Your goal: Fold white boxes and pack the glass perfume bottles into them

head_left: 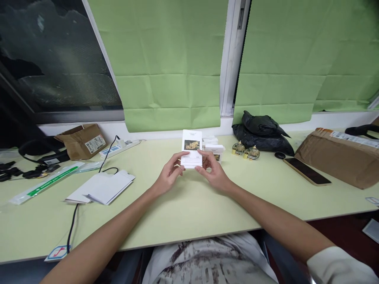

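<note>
Between my two hands is a small white box (192, 136) with a dark picture of yellow flowers and some print on its front. It is held upright above the table. My left hand (170, 173) grips its lower left edge, and my right hand (214, 171) grips the lower right edge, thumbs near the bottom corners. Just behind and to the right stand more white boxes (214, 148), partly hidden by the held box and my right hand. Further right, two round glass bottles (251, 152) with gold tops and flower patterns sit on the table.
At the left lie flat white card pieces (102, 187), a black cable, a green-and-white plastic sleeve (50, 181), an open cardboard box (81, 144) and a power strip (120, 148). At the right are black plastic bags (260, 132), a phone (306, 170) and a brown parcel (340, 156).
</note>
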Tool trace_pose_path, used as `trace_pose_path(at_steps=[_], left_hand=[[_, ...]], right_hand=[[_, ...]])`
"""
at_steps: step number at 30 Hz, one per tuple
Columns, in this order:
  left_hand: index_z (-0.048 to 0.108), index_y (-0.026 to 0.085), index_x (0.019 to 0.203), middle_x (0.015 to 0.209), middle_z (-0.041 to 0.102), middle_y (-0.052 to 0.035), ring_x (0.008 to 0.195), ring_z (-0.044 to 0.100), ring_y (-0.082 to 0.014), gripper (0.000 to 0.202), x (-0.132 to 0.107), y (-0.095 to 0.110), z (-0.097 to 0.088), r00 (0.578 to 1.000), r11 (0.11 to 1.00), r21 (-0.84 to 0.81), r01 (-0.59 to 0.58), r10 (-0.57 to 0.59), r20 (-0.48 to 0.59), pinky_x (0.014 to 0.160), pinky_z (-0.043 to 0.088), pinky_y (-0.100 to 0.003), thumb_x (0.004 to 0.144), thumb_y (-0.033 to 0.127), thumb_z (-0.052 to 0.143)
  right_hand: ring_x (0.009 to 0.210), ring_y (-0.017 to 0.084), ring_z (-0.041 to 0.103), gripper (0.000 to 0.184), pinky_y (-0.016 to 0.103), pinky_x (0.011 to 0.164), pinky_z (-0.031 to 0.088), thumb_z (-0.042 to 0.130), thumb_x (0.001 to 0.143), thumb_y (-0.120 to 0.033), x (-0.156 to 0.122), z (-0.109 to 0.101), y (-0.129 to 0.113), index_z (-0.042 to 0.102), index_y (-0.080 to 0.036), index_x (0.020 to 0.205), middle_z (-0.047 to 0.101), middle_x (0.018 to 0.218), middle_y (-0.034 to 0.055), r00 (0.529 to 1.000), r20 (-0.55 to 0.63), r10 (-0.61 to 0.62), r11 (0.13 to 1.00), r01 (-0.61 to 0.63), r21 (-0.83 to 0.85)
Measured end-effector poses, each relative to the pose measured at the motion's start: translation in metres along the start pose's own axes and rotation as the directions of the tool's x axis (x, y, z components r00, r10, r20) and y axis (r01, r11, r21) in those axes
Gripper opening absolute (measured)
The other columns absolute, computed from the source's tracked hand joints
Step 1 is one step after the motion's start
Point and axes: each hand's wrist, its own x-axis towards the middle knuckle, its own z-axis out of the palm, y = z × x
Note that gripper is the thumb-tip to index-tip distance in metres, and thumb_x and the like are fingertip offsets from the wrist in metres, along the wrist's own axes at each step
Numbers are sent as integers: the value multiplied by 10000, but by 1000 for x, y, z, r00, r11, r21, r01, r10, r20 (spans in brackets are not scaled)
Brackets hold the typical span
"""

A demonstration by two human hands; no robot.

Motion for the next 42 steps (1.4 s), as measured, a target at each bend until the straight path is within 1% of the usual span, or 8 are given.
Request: trace_pose_path(at_steps=[5,9,16,21,25,29,32,42], left_hand=[[478,321,1552,1302,598,-103,965,600,-206,467,-2,0,-3,998,975,218,-50,41,43,841,536,-351,1090,385,450],[525,324,1536,1189,626,-90,937,604,-202,442,-2,-3,-7,987,900,406,-160,148,61,868,507,-343,1109,378,425],[537,271,1535,1093,632,-98,918,600,-204,446,-3,-8,-7,958,857,435,-277,280,58,822,509,-330,1116,353,406],[601,258,1468,971,635,-57,789,560,-172,413,-2,-8,-7,943,858,404,-317,330,39,745,497,-312,1075,368,538],[609,256,1448,1063,663,-82,802,585,-164,407,-2,-11,-6,958,898,353,-262,287,-20,716,503,-303,1107,397,439],[259,292,1637,1072,668,-58,854,628,-171,677,0,-14,0,972,971,208,-118,155,-175,762,546,-308,1051,410,578],[78,304,1661,1033,679,-37,909,650,-187,885,3,-18,3,974,986,159,-53,86,-208,812,560,-334,1004,380,665],[155,291,1629,1431,550,-165,1184,631,-256,804,4,-32,-4,980,959,274,-73,120,-158,844,580,-362,1002,380,651]], right_hand=[[834,181,541,581,324,749,488,663,995,-471,-1,-1,0,482,-304,1522,598,1029,25,999,-32,-4,999,3,-33],[824,185,540,548,333,764,495,624,1016,-526,-2,-2,5,524,-306,1508,607,1029,30,998,-52,-48,994,42,-102],[844,216,590,535,364,810,531,565,1040,-566,-3,-4,13,559,-289,1497,667,1058,67,984,-49,-171,958,154,-243],[954,242,659,510,387,898,558,487,1073,-558,-3,-5,10,580,-253,1471,693,1220,112,976,-36,-214,932,193,-308],[925,217,645,484,369,878,560,500,1082,-513,-3,-4,9,541,-269,1498,685,1263,99,980,7,-200,934,192,-302],[906,200,618,455,359,841,555,510,1087,-451,-3,-3,9,505,-294,1514,664,1269,90,984,75,-160,944,174,-280],[899,199,624,430,355,814,546,510,1084,-408,-3,-3,9,494,-308,1502,671,1190,73,989,95,-114,949,137,-285],[801,173,664,493,363,764,561,626,990,-394,-1,-1,14,374,-295,1402,660,1309,110,998,52,33,979,-22,-202]])
